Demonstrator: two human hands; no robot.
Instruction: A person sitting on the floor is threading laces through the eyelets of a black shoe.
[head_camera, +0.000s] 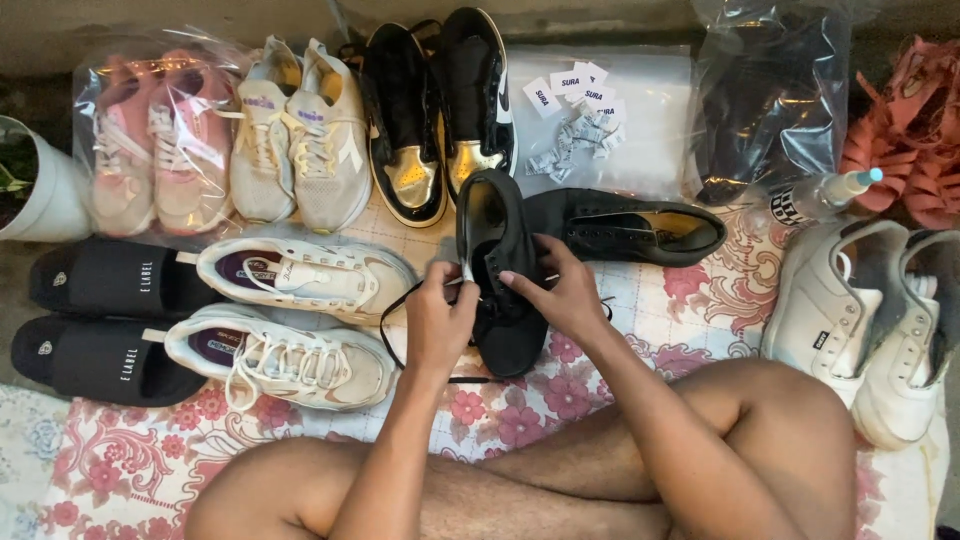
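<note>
Fingers of the left hand were pinched shut on the black lace at the eyelet row of the black shoe; fingers of the right hand were closed on the shoe's other side, steadying the upper. The shoe lay toe toward the person, on the floral cloth between the crossed legs and the back row of footwear.

Judgement on the step in hand: lacing. It would go best with the right hand pressing the shoe flat while the left drew the lace straight through the eyelet, keeping the slack loop at the left untwisted.

Edges and room:
- The matching black shoe lay on its side just behind, touching or nearly touching the worked one.
- The white trainers sat near the left hand; the lace loop reached almost to them.
- The black-and-gold shoes stood directly behind; the small sachets and tags lay on a clear bag beyond.
- The white shoes and a spray bottle were well apart at the right.
- Black slippers, a bagged pink pair and cream trainers filled the left.
- Open cloth remained only just right of the shoe, above the knee.
</note>
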